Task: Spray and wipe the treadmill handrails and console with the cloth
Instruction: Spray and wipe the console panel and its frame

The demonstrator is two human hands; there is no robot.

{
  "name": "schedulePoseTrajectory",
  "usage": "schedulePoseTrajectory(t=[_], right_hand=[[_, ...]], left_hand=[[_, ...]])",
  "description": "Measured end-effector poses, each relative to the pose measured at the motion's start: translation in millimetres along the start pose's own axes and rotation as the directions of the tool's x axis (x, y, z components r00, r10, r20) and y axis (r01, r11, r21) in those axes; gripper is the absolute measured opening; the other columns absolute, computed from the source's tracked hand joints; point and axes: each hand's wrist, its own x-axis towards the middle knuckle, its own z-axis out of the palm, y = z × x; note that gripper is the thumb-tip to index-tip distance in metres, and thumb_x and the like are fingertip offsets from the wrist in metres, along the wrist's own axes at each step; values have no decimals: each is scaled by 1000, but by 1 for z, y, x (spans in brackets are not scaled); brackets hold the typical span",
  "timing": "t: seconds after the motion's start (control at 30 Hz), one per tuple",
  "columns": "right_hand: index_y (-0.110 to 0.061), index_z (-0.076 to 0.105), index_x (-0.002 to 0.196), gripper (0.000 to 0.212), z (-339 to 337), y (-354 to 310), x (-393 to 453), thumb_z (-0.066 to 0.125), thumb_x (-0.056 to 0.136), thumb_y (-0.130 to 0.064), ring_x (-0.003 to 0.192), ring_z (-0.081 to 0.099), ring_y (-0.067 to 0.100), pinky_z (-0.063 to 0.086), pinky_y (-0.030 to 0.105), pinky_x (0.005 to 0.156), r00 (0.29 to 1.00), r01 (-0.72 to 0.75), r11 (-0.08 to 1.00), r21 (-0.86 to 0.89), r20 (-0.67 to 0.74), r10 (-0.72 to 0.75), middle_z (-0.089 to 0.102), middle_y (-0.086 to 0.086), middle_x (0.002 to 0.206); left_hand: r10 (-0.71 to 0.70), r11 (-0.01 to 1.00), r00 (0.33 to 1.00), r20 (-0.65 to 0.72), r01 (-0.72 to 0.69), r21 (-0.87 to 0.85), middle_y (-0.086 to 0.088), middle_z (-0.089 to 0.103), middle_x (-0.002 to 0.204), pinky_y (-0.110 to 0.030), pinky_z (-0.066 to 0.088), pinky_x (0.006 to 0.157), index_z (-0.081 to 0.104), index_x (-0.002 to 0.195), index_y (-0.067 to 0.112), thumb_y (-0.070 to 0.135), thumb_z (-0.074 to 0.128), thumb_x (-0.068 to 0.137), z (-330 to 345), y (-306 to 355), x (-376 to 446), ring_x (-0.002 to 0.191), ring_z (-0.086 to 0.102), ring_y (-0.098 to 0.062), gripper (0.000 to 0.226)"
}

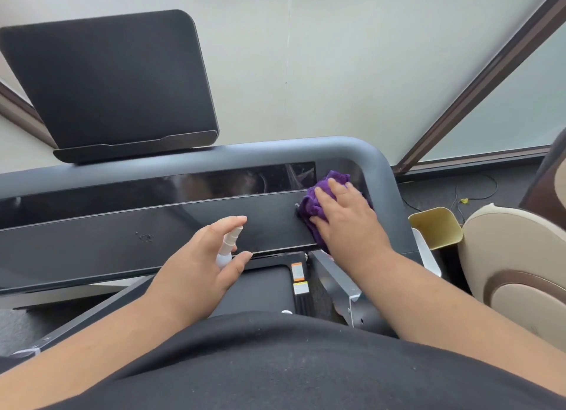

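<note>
The treadmill's long black console panel (122, 235) runs across the view, framed by a grey handrail (361, 152) that curves down at the right. A purple cloth (312, 201) lies on the console's right end, and my right hand (346, 216) presses flat on it with straight fingers. My left hand (199, 265) holds a small white spray bottle (228, 245) in front of the console's middle, fingers curled round it, nozzle pointing up toward the panel.
A black tablet holder (113, 84) stands above the console at the left. The treadmill belt (260, 290) lies below the console. To the right stand a yellowish bin (435, 228) and a beige massage chair (514, 262). Cables (465, 199) lie on the floor by the window.
</note>
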Motion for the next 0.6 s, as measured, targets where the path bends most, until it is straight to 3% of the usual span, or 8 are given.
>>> schedulePoseTrajectory(t=[0.13, 0.23, 0.37, 0.5, 0.6], right_hand=[[-23, 38, 150, 58, 2, -20, 0, 46, 99, -49, 146, 22, 34, 21, 45, 118, 1000, -4, 1000, -8, -6, 4, 28, 5, 160], [-17, 34, 152, 60, 7, -53, 3, 41, 101, -48, 147, 20, 35, 14, 45, 121, 975, 216, 976, -41, 69, -212, 26, 11, 160], [-19, 38, 150, 62, 12, -84, 4, 48, 98, -50, 146, 23, 36, 22, 47, 119, 922, 366, 930, 29, 128, -366, 31, 8, 159], [-21, 52, 141, 63, -2, -56, 4, 61, 88, -54, 137, 40, 37, 30, 46, 116, 959, 275, 960, 58, 60, -278, 45, 9, 150], [-24, 51, 143, 67, -5, -35, 4, 57, 87, -59, 137, 39, 36, 27, 45, 117, 977, 205, 979, 13, 58, -205, 44, 9, 151]], left_hand=[[15, 1000, 1000, -26, -16, -17, 21, 57, 104, -12, 38, 70, 29, 126, 73, 47, 62, 86, -1, 0, 0, 85, 55, 15, 58], [28, 998, 998, -55, -31, -46, 21, 57, 103, -15, 40, 68, 30, 126, 73, 56, 56, 84, -3, 1, -3, 78, 56, 14, 52], [53, 995, 995, -88, -60, -78, 22, 56, 103, -17, 41, 75, 37, 129, 59, 57, 56, 86, 0, 4, -4, 88, 56, 9, 47], [65, 995, 991, -120, -74, -65, 17, 57, 100, -18, 42, 74, 37, 132, 51, 40, 62, 88, -2, 3, -4, 85, 56, 10, 52], [28, 991, 988, -155, -48, -128, 9, 59, 100, -25, 44, 75, 38, 133, 49, 39, 61, 95, -11, -6, -12, 79, 58, 2, 45]])
